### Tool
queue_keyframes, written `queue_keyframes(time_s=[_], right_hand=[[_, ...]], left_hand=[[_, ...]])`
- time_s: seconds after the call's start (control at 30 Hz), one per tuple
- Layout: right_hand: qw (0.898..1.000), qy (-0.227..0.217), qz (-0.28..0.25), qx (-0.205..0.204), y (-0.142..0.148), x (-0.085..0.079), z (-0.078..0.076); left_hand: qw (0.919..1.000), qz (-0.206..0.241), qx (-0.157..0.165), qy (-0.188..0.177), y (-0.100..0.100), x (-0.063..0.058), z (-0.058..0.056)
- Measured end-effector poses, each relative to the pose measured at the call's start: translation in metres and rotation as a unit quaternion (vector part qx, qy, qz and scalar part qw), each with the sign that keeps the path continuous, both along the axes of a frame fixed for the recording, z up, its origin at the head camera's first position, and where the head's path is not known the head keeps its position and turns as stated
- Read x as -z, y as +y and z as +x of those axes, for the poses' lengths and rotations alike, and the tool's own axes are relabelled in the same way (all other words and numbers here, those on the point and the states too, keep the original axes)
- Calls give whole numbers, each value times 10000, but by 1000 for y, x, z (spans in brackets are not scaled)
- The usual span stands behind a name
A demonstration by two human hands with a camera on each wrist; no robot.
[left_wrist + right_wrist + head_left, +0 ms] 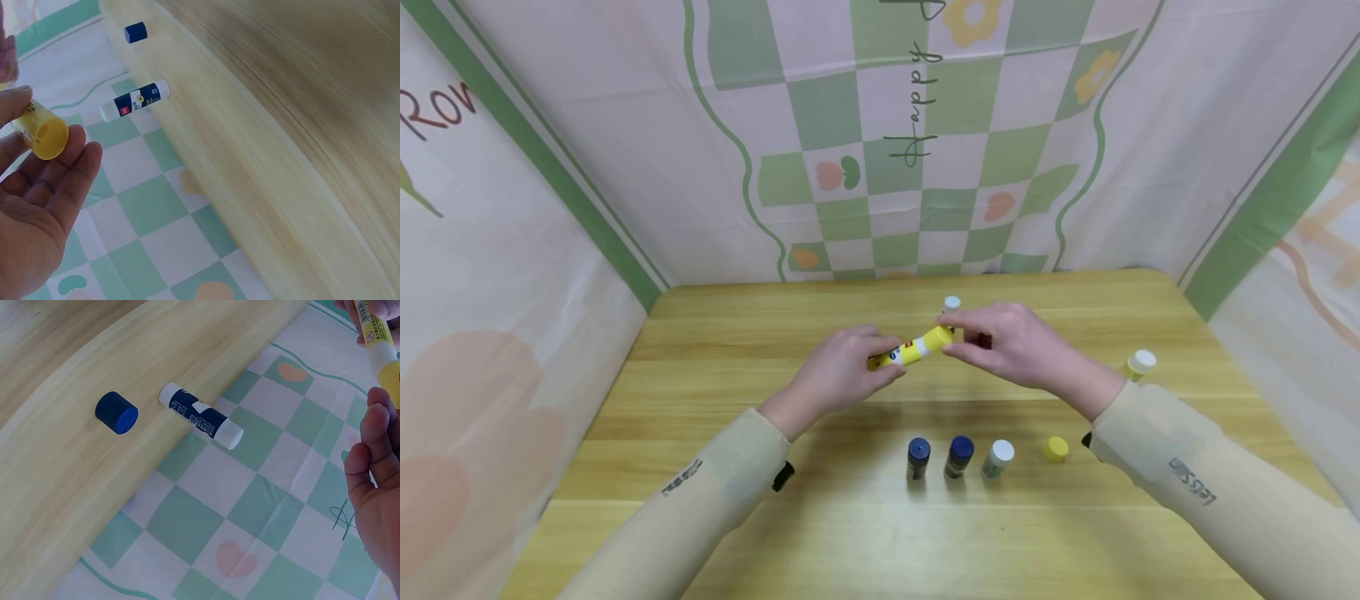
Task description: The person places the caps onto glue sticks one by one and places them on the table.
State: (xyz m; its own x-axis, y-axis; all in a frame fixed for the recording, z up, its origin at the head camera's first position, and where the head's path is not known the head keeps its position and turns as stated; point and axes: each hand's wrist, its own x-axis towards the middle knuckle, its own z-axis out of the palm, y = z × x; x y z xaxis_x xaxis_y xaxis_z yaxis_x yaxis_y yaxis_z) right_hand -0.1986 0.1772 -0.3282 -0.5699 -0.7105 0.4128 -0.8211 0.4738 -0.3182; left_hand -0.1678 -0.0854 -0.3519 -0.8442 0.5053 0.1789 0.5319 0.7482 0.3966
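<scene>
My left hand [847, 367] grips the yellow body of a glue stick [912, 350], which tilts up to the right above the table. At its upper end, the thumb and index finger of my right hand [1015, 342] pinch the yellow cap [937, 337]. A white band shows between cap and body. In the left wrist view, the hollow yellow base of the stick faces the camera. Behind my right hand stands a navy-and-white glue stick [200, 415], its white top uncovered. Beside it a blue cap [117, 413] sits on the table.
Toward the front of the wooden table [700, 533] stand two navy-topped tubes [918, 457] and a white-topped tube [998, 458]. A loose yellow cap [1056, 449] lies right of them. A yellow stick with a white top [1141, 364] stands by my right forearm. Patterned cloth [887, 208] hangs behind.
</scene>
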Motion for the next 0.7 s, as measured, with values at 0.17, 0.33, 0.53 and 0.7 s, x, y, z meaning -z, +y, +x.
queue_keyframes(time_s=[0.17,0.33,0.53,0.7], right_hand=[[10000,12,4,-10,0,1,0],[10000,44,4,-45,0,1,0],[9998,164,-59,-90,0,4,-1],[9997,200,-89,-136,0,4,-1]], left_hand=[[10000,40,14,22,0,-1,1],[9999,87,65,81,-1,-1,1],[9996,190,137,145,-2,0,1],[9994,250,157,164,-2,1,1]])
